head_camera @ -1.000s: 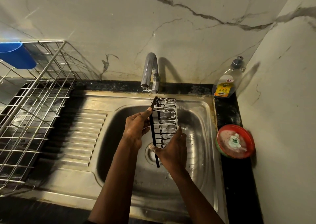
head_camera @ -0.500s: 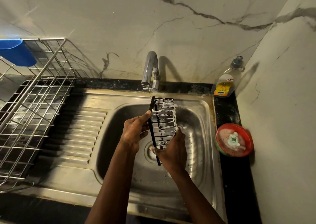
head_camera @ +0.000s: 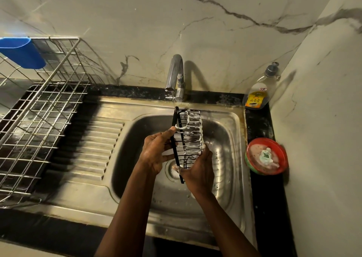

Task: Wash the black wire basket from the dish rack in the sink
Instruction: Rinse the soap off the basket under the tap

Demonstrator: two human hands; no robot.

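Right now the black wire basket [head_camera: 191, 139] is held on end over the bowl of the sink [head_camera: 225, 131], its long side running up and down and its top end just beneath the tap [head_camera: 174, 74] at the back of the sink. A thin stream of water [head_camera: 174, 102] falls from the spout onto the basket's top edge. White suds cling to many of the wires, thickest along the upper and right-hand parts.

The left hand [head_camera: 156, 152] grips the basket's left side, with the thumb laid up along the frame and the fingers curled round the wires. The right hand [head_camera: 197, 170] clasps the lower right corner from beneath, its fingers closed round the bottom end, with foam on the fingertips.

Left of the sink bowl lies the ribbed draining board [head_camera: 94, 149], and past that stands a steel dish rack [head_camera: 39, 119] with a blue plastic holder [head_camera: 21, 52] hung on its far rim. On the black counter [head_camera: 262, 207] to the right of the sink sit a soap bottle [head_camera: 258, 92] at the back corner and a red bowl [head_camera: 266, 156] of soapy water, with a sudsy scrubber lying in it.
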